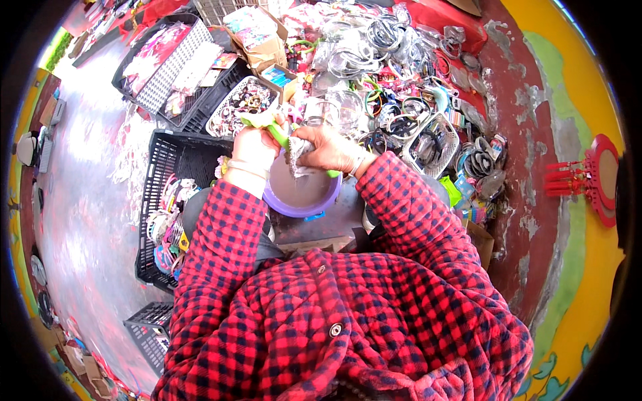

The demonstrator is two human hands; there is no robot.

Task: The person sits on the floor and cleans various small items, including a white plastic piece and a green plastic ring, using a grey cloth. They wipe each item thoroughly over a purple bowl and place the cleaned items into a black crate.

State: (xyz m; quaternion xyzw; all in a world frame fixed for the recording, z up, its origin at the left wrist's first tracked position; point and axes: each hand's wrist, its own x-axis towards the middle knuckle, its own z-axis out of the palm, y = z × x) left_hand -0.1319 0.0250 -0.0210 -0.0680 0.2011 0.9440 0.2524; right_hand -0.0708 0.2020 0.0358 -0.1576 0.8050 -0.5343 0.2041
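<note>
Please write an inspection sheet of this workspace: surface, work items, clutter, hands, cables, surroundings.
surface: grey floor, partly glaring.
job's things: purple round mirror held flat; grey cloth pressed on it.
clutter: black crates with hair accessories; headbands and bagged goods heaped ahead.
grippers: left hand in a grip on the mirror's far rim and a green piece; right hand in a grip on the cloth.
cables: nothing seen.
surroundings: painted wall with a red ornament.

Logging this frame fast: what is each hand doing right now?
Left hand: closed on the green piece above the purple bowl.
Right hand: closed on a crumpled grey cloth.
</note>
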